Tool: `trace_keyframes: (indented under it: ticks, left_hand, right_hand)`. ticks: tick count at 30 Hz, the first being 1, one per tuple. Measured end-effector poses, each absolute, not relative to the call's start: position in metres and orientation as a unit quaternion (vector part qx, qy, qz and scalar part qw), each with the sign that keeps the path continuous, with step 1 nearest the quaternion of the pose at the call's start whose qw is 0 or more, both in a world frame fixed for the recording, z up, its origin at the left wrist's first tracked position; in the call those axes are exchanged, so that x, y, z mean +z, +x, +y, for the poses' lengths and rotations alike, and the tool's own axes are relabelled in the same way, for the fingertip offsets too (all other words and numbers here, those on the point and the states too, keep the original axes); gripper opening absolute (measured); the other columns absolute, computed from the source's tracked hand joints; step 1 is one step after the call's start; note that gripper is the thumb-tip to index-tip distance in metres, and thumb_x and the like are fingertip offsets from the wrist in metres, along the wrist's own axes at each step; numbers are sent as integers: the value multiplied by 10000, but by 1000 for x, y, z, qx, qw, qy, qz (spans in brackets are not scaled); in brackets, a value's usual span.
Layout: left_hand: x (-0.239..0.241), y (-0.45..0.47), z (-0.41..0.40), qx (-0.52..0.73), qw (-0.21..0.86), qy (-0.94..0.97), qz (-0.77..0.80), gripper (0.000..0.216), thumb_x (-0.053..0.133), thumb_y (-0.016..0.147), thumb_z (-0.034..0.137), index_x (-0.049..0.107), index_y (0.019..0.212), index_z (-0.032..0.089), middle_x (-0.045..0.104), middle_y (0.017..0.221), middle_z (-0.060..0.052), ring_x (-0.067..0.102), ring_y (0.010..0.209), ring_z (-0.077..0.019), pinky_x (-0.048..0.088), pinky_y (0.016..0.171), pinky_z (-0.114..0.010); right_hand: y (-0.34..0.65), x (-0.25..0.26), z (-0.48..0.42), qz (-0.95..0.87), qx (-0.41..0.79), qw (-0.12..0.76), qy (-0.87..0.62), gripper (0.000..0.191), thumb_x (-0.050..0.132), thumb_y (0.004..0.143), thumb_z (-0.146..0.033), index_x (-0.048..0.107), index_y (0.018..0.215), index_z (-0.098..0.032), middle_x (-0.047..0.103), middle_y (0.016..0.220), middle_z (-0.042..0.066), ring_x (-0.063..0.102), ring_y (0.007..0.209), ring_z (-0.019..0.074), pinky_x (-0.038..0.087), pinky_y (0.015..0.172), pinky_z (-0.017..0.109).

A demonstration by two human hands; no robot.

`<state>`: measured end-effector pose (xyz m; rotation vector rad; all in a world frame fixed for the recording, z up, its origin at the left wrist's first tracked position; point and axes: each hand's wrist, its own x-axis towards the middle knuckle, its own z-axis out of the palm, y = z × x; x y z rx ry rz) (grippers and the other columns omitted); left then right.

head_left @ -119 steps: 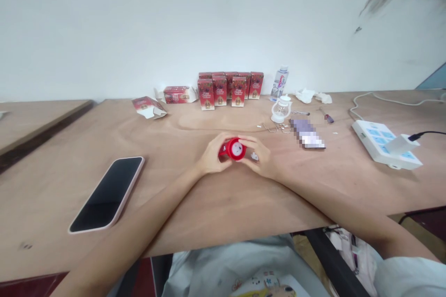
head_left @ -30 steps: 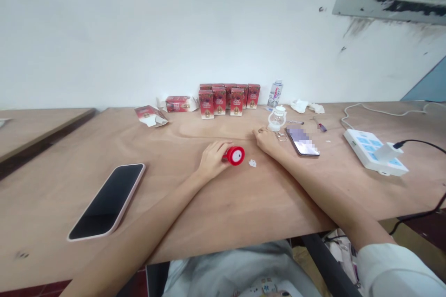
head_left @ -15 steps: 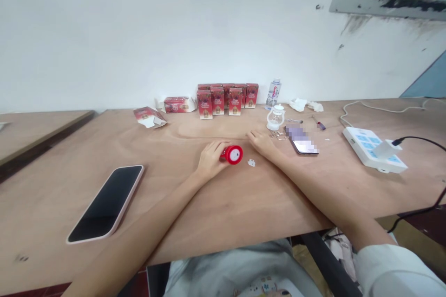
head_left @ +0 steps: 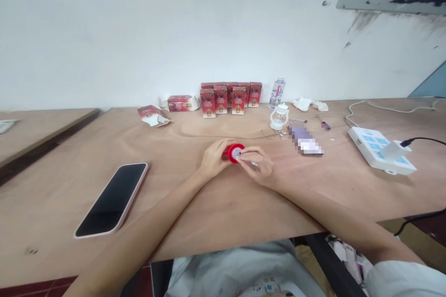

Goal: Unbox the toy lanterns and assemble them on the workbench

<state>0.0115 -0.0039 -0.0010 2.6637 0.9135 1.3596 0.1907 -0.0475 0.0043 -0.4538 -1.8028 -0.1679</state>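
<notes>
My left hand is wrapped round a small red lantern, tipped so that its round red base with a white underside faces me. The fingers of my right hand are pinched together at that underside. Whatever is between their tips is too small to make out. Partly covered by the right hand, a small white plastic piece lies on the table. Farther back stands a white lantern with a clear body, and small metal bits lie in front of it.
Red boxes stand in a group by the wall, with a bottle to their right. Opened boxes lie left of them. A phone is at left, another phone at right, near a power strip with cables.
My right hand has come from beside the metal bits back to the lantern's underside, its fingertips now closed there. The left hand keeps its hold. The whole view has shifted slightly.
</notes>
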Motion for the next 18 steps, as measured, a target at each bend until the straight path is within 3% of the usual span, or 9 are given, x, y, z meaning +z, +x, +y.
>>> trace_keyframes:
  ticks: [5, 10, 18]
  left_hand:
    - [0, 12, -6, 436, 14, 851, 294, 425, 635, 787, 437, 550, 1109, 173, 651, 1094, -105, 604, 1059, -226, 502, 895, -368]
    - [0, 12, -6, 442, 10, 848, 293, 408, 635, 788, 431, 555, 1094, 172, 651, 1097, -104, 606, 1057, -223, 506, 887, -363]
    - [1, 13, -8, 436, 4, 852, 291, 376, 637, 793, 398, 560, 1091, 180, 654, 1083, -102, 611, 1038, -224, 508, 876, -362]
  right_hand:
    - [199, -1, -42, -774, -116, 547, -299, 86, 619, 818, -186, 627, 869, -256, 678, 764, 16, 632, 777, 165, 497, 706, 332]
    - [202, -2, -41, -783, -122, 539, -287, 102, 592, 839, -164, 621, 887, -249, 687, 747, -5, 597, 735, 150, 435, 694, 310]
    - [202, -2, -41, -791, -116, 516, -309, 80, 576, 854, -186, 618, 868, -253, 709, 768, -13, 587, 713, 153, 437, 699, 321]
